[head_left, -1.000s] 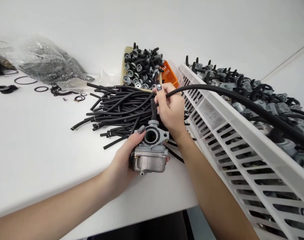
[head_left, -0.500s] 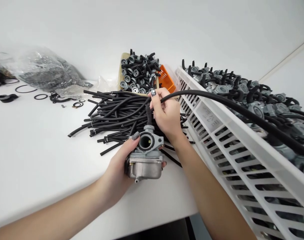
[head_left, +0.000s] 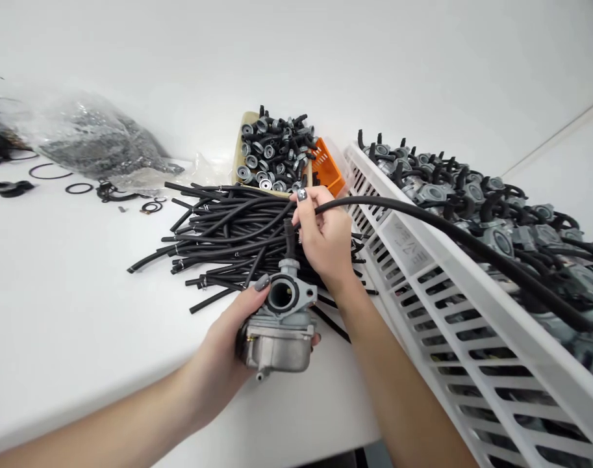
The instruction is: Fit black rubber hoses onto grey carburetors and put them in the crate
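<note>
My left hand (head_left: 230, 341) is wrapped round a grey metal carburetor (head_left: 279, 344), its round bore facing me and a black rubber boot (head_left: 290, 237) standing up from its top. Just above, my right hand (head_left: 323, 237) pinches a black rubber hose (head_left: 393, 203) near one end. The hose arcs off to the right, over the white crate. The gripped end is partly hidden by the fingers, close beside the boot; whether they touch I cannot tell. Behind both hands lies a pile of cut black hoses (head_left: 228, 224) on the white table.
To the right stands a white slotted crate (head_left: 408, 260) full of carburetors (head_left: 471, 192). At the back are a cream bin (head_left: 238, 153) of capped rubber boots and an orange basket (head_left: 329, 162). Leftward lie a clear plastic bag (head_left: 101, 140) of small parts and black rings (head_left: 79, 188).
The carburetor and both hands sit slightly lower in the picture, as the whole view has shifted a little. My grip on the carburetor and the hose looks the same.
</note>
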Demonstrator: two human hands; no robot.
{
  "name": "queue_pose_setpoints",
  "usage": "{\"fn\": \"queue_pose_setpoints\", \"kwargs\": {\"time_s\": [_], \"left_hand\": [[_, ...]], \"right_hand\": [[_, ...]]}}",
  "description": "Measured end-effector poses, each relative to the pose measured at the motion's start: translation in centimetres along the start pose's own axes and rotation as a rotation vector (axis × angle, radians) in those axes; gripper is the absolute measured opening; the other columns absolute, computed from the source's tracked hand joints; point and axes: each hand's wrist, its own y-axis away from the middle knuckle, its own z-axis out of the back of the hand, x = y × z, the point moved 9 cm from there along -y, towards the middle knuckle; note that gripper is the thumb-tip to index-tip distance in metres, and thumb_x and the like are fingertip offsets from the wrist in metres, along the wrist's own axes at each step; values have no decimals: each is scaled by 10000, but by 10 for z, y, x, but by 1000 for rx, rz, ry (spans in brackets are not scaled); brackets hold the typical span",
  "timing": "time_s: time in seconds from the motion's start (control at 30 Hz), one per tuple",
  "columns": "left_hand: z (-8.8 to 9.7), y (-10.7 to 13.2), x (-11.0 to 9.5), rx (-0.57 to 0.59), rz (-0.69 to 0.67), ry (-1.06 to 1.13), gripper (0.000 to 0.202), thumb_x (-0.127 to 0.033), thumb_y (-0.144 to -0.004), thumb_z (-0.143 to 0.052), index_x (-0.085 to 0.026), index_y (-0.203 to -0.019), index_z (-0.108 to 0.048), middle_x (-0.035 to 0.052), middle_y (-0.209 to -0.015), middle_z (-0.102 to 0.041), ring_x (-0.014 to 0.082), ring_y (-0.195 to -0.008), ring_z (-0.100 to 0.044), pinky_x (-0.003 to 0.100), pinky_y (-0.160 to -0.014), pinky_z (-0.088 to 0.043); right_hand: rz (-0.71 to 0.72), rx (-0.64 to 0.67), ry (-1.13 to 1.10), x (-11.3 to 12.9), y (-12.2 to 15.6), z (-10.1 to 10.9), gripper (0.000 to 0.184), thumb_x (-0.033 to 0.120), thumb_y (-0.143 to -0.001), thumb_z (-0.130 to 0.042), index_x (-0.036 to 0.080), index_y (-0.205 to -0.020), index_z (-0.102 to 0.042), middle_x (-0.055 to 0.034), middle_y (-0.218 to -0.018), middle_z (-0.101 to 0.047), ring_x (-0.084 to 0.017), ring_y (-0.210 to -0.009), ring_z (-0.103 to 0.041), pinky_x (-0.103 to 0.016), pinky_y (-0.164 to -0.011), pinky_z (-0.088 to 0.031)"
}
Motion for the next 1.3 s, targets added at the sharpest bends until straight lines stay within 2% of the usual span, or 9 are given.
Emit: {"fn": "queue_pose_setpoints", "kwargs": {"time_s": [0.13,0.27,0.37,0.57,0.73,0.97,1.17,1.3], "left_hand": [[1,1,0,0,-7,-15,433,-496,-707,-721,-166,-987,-689,97,-1038,-737,282,-777,-731,338,-711,-589],[-2,2,-2,11,-33,5,402,-458,-744,-698,-189,-1041,-656,62,-914,-734,296,-790,-729,360,-712,-588],[-4,1,-2,28,-33,14,364,-451,-769,-674,-173,-1004,-668,66,-868,-729,290,-767,-729,358,-701,-586],[-2,-2,0,63,-56,9,382,-480,-798,-640,-159,-996,-702,91,-910,-746,287,-787,-726,352,-724,-577],[-1,-2,-1,42,-51,2,371,-477,-798,-641,-172,-997,-710,88,-1017,-750,284,-789,-731,356,-739,-574],[-3,-1,-3,49,-73,-9,380,-462,-826,-609,-149,-1022,-697,107,-1007,-749,269,-778,-727,353,-750,-561],[-3,-1,-4,59,-86,11,360,-459,-836,-611,-154,-1009,-692,99,-992,-751,248,-782,-723,352,-772,-559],[-3,0,-5,52,-88,23,339,-443,-848,-601,-158,-1012,-684,92,-990,-751,237,-794,-723,356,-800,-559]], "right_hand": [[-23,3,9,-3,1,-1,247,393,-970,-431,209,-898,-579,55,-612,-514,-65,-424,-422,-195,-453,-329],[-39,5,-6,-5,1,-2,247,393,-964,-438,205,-906,-586,53,-615,-535,-66,-445,-468,-189,-471,-350],[-45,1,-20,-6,1,-1,252,407,-957,-449,203,-909,-590,54,-622,-543,-68,-455,-476,-182,-467,-350],[-37,0,-39,-7,0,0,267,426,-947,-461,199,-906,-596,50,-620,-558,-74,-469,-495,-174,-459,-361],[-45,-24,-101,-10,-1,1,285,436,-944,-468,190,-893,-603,52,-620,-566,-59,-438,-475,-164,-431,-351],[-76,-79,-219,-7,-3,6,282,414,-930,-499,172,-823,-596,55,-600,-563,-39,-388,-440,-156,-386,-326],[-80,-179,-351,9,-2,18,276,415,-904,-530,170,-794,-595,51,-583,-575,-41,-367,-449,-154,-357,-328],[-61,-312,-366,36,25,44,236,347,-919,-524,178,-777,-607,33,-600,-597,-49,-384,-473,-156,-360,-336]]}}
